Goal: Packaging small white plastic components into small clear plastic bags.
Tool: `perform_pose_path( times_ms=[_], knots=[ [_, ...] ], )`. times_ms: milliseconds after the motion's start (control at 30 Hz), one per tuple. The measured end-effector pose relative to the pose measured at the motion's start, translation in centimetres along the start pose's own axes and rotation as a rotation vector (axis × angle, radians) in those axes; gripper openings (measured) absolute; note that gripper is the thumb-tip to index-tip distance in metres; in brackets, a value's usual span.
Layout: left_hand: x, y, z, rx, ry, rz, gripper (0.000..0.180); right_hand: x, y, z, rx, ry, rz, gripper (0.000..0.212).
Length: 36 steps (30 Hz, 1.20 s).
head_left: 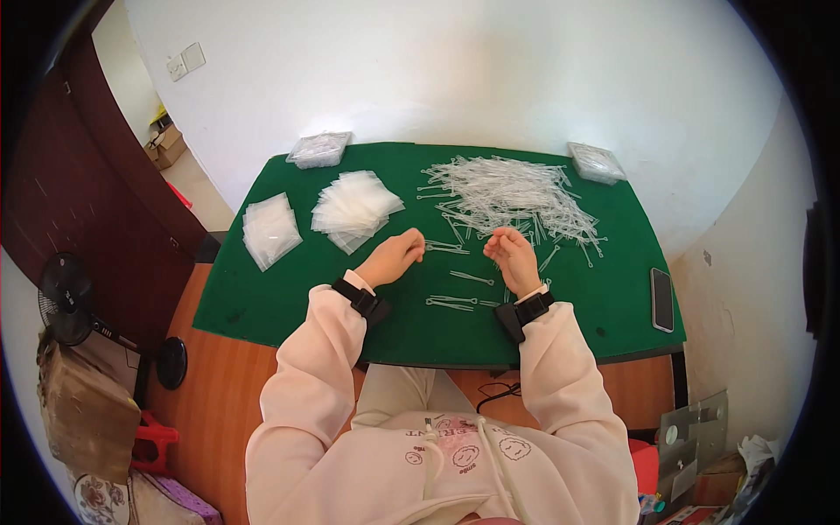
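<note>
A large heap of thin clear plastic sticks with small looped ends (516,188) covers the far right half of the green tabletop (350,306). My left hand (395,259) is closed in a pinch at the table's middle, and a few clear sticks (448,248) reach right from its fingertips. At the heap's near edge, my right hand (514,257) has its fingers bent and drawn together; what they hold, if anything, I cannot make out. Between my forearms lie a loose clear stick (472,278) and a small group of sticks (451,303).
Clear plastic bags lie fanned in a large stack (357,210) and a smaller stack (271,230) at left. Filled clear boxes stand at the back left (320,150) and back right (597,163). A phone (662,300) rests by the right edge. A black fan (66,297) stands left.
</note>
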<state>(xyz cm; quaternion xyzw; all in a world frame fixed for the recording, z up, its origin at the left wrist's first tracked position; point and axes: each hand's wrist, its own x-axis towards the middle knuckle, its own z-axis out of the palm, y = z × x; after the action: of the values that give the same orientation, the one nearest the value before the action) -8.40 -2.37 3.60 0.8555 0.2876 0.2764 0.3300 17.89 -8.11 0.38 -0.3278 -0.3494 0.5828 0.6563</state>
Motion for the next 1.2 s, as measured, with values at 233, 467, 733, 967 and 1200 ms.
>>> perform_pose_path(
  times_ms=[233,467,733,967,1200],
  knots=[
    [1.4,-0.6,2.2,-0.380,0.042,-0.067,0.014,0.0,0.3,0.1,-0.110,-0.008,-0.114,0.013],
    [1.3,-2.5,3.8,-0.449,0.134,-0.058,0.016,0.1,0.8,0.6,-0.457,0.001,-0.061,0.011],
    [1.2,-1.8,3.8,-0.822,0.125,-0.235,0.018,0.2,0.5,-0.1,-0.319,-0.036,-0.084,0.012],
    [1.0,-1.5,3.5,-0.678,0.067,-0.273,0.019,0.0,0.5,0.0,-0.465,0.012,-0.064,0.013],
    [0.1,0.8,3.7,-0.288,0.000,-0.012,0.015,-1.4,-1.5,1.5,-1.206,-0.107,-0.390,0.012]
  ],
)
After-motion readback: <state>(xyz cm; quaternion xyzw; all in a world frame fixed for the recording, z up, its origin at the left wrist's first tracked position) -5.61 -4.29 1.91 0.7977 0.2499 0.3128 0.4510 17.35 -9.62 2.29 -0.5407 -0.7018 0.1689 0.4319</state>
